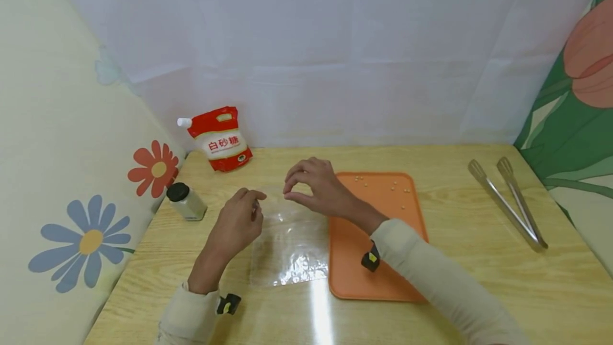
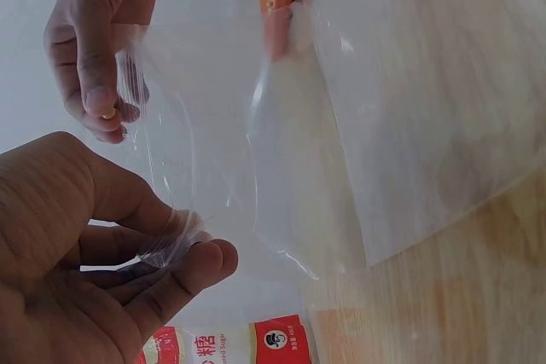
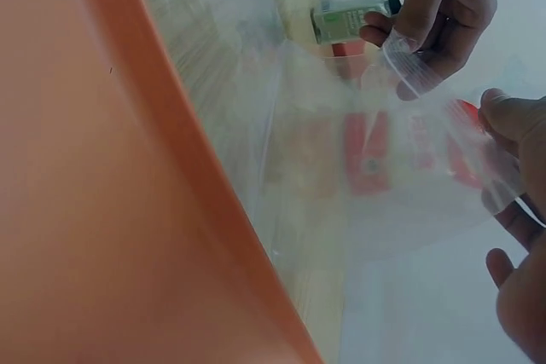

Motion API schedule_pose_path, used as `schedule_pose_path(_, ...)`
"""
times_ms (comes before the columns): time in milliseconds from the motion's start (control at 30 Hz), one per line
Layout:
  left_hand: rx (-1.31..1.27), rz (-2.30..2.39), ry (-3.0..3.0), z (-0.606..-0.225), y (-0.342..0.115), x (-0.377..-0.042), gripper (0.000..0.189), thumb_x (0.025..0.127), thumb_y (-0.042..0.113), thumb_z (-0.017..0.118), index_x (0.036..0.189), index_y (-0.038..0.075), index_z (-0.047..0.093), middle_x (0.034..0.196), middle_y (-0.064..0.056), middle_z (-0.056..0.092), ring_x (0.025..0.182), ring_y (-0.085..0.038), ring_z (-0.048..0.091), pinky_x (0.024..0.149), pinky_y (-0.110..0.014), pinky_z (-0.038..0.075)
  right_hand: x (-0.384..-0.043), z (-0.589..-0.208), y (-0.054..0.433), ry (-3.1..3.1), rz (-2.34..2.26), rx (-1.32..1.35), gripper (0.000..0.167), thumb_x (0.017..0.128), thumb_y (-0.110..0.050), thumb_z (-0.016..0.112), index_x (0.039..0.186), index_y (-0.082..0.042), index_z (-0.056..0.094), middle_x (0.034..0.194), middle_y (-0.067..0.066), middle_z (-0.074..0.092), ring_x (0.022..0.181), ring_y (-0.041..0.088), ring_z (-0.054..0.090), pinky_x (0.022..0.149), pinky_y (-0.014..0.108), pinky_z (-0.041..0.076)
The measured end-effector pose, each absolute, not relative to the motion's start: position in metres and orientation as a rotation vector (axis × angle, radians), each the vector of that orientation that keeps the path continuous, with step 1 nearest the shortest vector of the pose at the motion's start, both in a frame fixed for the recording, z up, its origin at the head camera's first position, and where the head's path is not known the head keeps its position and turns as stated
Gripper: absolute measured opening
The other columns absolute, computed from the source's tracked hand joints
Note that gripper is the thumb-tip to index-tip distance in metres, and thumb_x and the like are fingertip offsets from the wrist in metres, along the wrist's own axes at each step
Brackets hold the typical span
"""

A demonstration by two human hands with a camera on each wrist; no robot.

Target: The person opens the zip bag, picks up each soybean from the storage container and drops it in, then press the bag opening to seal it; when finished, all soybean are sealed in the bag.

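Observation:
A clear plastic zip bag (image 1: 293, 252) hangs between both hands over the table, its lower part see-through and shiny. My left hand (image 1: 238, 223) pinches one end of the bag's ridged top edge between thumb and fingers. At the other end of that edge, my right hand (image 1: 320, 188) holds the bag with thumb and fingers. A tiny pale spot shows at the right fingertips in the left wrist view; I cannot tell whether it is a bead or a nail. The mouth bows apart in the left wrist view. Inside the bag, no contents are visible.
An orange tray (image 1: 356, 276) with several small pale beads (image 1: 394, 185) lies under the right forearm. Metal tongs (image 1: 510, 204) rest at the right. A red-and-white sugar pouch (image 1: 221, 142) and a black-capped jar (image 1: 188, 204) stand at the left.

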State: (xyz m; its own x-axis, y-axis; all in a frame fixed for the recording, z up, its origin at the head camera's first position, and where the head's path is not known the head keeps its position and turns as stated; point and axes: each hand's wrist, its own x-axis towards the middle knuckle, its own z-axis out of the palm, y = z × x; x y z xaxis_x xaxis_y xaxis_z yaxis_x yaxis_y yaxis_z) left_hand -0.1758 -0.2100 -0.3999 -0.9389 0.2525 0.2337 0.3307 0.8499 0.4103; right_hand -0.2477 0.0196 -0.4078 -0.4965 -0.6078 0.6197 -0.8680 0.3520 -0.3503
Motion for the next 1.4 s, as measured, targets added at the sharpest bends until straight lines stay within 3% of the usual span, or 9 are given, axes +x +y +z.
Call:
schedule_pose_path(967,-0.437,-0.666,-2.904,-0.397,-0.211,-0.173,0.025,0.093,0.001,0.059,0.117,-0.004,0.065,0.100,-0.013,0.058,0.081,-0.023,0.057,0.066,-0.038,0.051,-0.248,-0.411,0.017,-2.277,0.883,1.282,0.009,0.090,-0.028,0.077,0.097,-0.025,0.074,0.114,-0.009,0.063,0.109,0.013,0.051,0.099,0.047,0.033)
schedule_pose_path(1400,-0.411,-0.686,-2.902,-0.399,-0.211,-0.173,0.026,0.094,0.000,0.058,0.118,-0.003,0.065,0.102,-0.013,0.059,0.085,-0.023,0.058,0.068,-0.037,0.051,-0.252,-0.398,0.082,-2.214,0.990,1.169,0.011,0.091,-0.024,0.076,0.102,-0.023,0.074,0.113,-0.006,0.063,0.108,0.016,0.054,0.098,0.055,0.034)
